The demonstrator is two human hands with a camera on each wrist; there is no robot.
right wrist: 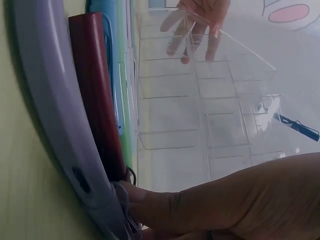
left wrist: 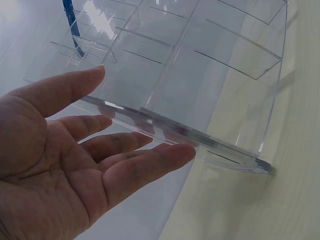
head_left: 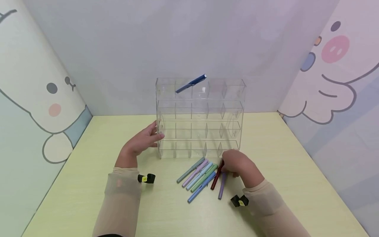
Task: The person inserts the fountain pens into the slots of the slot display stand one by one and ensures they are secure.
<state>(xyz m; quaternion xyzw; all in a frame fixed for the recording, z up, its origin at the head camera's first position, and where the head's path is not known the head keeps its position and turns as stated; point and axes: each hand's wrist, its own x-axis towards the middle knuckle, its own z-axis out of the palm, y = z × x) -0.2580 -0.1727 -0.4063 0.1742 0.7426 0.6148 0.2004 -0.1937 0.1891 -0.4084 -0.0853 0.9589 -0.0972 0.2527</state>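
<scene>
A clear acrylic rack (head_left: 183,133) with tiers of small compartments stands upright on the table. My left hand (head_left: 142,140) is at its left side, fingers and thumb extended along the side panel's edge. At the pens in front of the rack's right corner, my right hand (head_left: 240,164) has its thumb at the clip of a purple pen (right wrist: 57,95), pinching it near the cap; its upper end is covered in the head view. Right beside it lies a dark red pen (head_left: 217,176). A dark blue pen (head_left: 190,84) leans in a top-tier compartment.
Left of the red pen, several pens lie side by side: grey-green (head_left: 190,170), pink-lilac (head_left: 195,173), pale blue (head_left: 199,176), green (head_left: 204,178) and blue (head_left: 202,187). Behind the rack rises a plain wall (head_left: 177,39); panels with cartoon animals flank the pale yellow table (head_left: 74,191).
</scene>
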